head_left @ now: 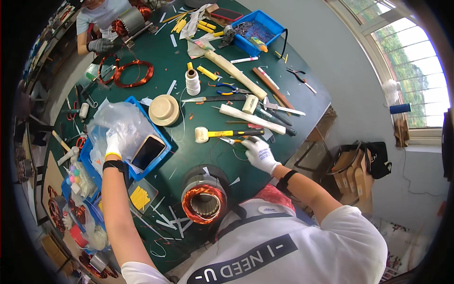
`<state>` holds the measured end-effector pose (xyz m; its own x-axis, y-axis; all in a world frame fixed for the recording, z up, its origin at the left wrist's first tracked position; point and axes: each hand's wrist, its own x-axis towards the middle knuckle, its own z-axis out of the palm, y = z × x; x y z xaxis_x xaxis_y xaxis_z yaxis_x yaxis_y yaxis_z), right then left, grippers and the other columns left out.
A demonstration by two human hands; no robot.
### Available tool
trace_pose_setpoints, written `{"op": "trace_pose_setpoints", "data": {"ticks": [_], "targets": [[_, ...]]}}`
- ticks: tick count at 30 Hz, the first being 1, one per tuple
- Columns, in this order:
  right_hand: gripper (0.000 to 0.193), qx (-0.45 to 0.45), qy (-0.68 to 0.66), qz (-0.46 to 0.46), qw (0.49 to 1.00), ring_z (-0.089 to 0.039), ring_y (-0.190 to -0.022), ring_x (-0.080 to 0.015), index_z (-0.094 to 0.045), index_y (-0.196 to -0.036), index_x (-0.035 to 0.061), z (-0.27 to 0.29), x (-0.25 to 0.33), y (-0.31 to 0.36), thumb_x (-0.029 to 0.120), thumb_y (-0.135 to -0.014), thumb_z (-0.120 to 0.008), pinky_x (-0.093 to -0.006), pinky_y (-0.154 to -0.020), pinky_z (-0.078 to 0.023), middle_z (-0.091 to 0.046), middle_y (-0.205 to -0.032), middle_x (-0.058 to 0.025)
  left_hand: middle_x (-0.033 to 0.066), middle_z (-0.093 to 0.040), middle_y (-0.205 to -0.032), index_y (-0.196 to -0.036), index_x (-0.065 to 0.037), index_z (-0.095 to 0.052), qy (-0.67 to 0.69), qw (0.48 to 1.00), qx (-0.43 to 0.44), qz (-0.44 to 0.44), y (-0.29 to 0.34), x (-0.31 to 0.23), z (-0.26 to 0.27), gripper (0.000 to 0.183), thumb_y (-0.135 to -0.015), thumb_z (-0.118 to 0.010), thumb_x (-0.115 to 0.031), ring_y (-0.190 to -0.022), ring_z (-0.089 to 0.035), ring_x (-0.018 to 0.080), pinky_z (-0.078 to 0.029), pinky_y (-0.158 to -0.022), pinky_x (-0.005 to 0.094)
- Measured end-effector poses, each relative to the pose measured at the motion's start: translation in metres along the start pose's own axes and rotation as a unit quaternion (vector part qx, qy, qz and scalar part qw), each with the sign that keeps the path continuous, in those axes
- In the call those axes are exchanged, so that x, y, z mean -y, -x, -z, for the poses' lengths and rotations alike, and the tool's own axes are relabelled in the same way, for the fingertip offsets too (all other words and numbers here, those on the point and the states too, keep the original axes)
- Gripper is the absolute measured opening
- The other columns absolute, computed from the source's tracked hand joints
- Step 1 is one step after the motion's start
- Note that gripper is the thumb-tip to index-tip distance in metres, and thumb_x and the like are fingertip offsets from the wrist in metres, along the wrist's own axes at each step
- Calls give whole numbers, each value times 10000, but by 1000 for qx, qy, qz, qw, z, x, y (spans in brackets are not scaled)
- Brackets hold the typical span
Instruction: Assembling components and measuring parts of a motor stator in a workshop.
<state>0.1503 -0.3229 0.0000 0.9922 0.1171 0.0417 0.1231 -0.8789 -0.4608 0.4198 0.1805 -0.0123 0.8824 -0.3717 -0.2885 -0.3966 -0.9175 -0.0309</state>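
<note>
My left hand (113, 145), in a white glove, reaches into a blue bin (166, 152) against a clear plastic bag (124, 124); its fingertips are hard to make out. A dark-screened phone (148, 152) lies in the bin beside it. My right hand (261, 155), also gloved, hovers low over the green table with its fingers apart. Closest to its fingertips is a small orange-handled cutting tool (230, 140); whether they touch cannot be made out. Just beyond lies a mallet (202, 135) with a yellow and black handle. A stator (204, 203) with copper windings stands in front of me.
Beyond lie wooden sticks (236, 75), pliers (231, 89), a caliper (283, 109), a thread spool (192, 83) and a round beige block (164, 110). Copper coils (134, 73) and a blue tray (255, 33) sit farther off. Across the table, another person's gloved hand (100, 45) is beside a second stator (132, 23).
</note>
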Motion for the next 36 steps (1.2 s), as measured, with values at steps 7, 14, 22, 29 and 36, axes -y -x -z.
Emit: {"op": "trace_pose_setpoints", "data": {"ticks": [7, 14, 22, 29, 36], "targets": [[622, 28, 123, -95, 987, -551, -1105, -457, -516, -1365, 58, 15, -37, 36, 41, -754, -635, -533, -966, -438, -585, -1239, -265, 134, -732, -959, -925, -134, -754, -130, 985, -110, 23, 17, 9, -43, 277, -857, -525, -274, -896, -673, 351, -494, -791, 485], [557, 93, 127, -39, 987, -562, -1111, -430, -543, -1298, 39, -4, -32, 113, 94, -754, -650, -525, -982, -426, -615, -1137, -257, 176, -649, -1254, -1212, -105, -675, -20, 997, -31, 74, 35, -39, 29, 431, -868, -588, -350, -1168, -599, 344, -459, -934, 480], [363, 262, 64, 202, 942, -568, -1112, -394, -683, -1144, 115, -23, 14, 63, 178, -788, -649, -516, -952, -465, -645, -1133, -200, 176, -644, -1257, -1205, -103, -671, -29, 999, -32, 33, 33, -11, 19, 403, -863, -583, -297, -1153, -609, 337, -469, -932, 459], [332, 212, 59, 153, 963, -622, -912, -355, -676, -1110, 170, -49, 34, -21, 127, -786, -625, -487, -791, -488, -651, -1040, -181, 199, -609, -1298, -1252, -75, -621, -5, 996, -49, -77, 47, -46, 61, 432, -847, -583, -221, -1233, -562, 358, -414, -1058, 471], [453, 185, 119, 136, 966, -625, -915, -304, -640, -1235, 163, -39, 31, -38, 126, -783, -634, -461, -804, -492, -642, -1118, -129, 190, -623, -1251, -1224, -58, -625, -35, 989, -82, -115, 33, -42, 57, 385, -866, -567, -186, -1195, -571, 358, -394, -1082, 469]]}}
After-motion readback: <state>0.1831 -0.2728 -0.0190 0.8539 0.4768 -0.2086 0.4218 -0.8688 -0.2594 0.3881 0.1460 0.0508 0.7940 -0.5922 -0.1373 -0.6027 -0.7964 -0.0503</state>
